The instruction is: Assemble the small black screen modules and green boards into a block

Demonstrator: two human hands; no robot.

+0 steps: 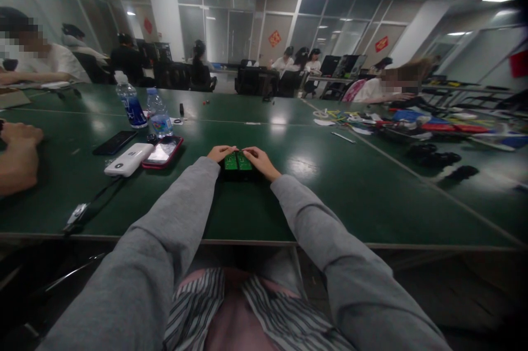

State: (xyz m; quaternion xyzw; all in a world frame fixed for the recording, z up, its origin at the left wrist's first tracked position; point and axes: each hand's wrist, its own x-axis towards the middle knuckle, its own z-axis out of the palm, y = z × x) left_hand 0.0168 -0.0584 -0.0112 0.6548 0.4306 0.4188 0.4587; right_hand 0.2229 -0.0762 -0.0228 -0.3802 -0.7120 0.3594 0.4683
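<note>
Both my arms in grey sleeves reach out over the dark green table [355, 191]. My left hand [220, 153] and my right hand [259, 159] meet at a small green and black object [237, 164] lying on the table. Fingers of both hands are curled over its far edge and pinched at its top. The object looks like two green panels side by side on a dark base. I cannot make out what it is.
Left of my hands lie a red-cased phone [163, 152], a white power bank [128, 159] with a cable, a black phone [115, 142] and two water bottles [131, 101]. Another person's hand [18, 155] rests at the far left. Cluttered items [412, 122] lie right; several people sit around.
</note>
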